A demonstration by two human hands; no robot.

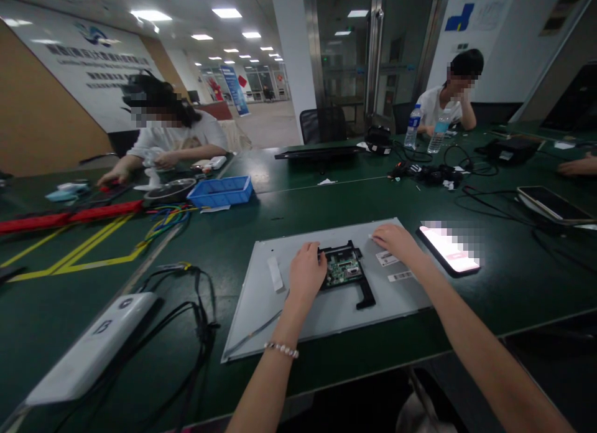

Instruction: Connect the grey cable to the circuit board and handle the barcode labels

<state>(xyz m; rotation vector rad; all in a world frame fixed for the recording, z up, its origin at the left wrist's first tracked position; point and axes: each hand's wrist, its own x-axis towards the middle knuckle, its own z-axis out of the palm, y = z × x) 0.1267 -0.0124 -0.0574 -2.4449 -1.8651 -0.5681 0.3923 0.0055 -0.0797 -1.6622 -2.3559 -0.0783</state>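
A grey-white flat panel (252, 308) lies on the green table in front of me. On it sits a black plastic frame (366, 295) with a green circuit board (345, 270) inside. My left hand (308, 272) grips the frame's left edge, its fingers curled and partly hiding it. Over the panel's upper right part, my right hand (395, 241) is closed in a pinch. A tiny white bit shows at its fingertips, too small to name. White labels (400, 275) are stuck below that hand, and a white strip (275, 274) is left of my left hand.
A lit phone (448, 249) lies right of the panel. To the left are a white power strip (100, 339), black cables (201, 324) and a blue bin (221, 192). Bottles (413, 128), more cables (426, 173) and two people are across the table; another hand (578, 165) shows at right.
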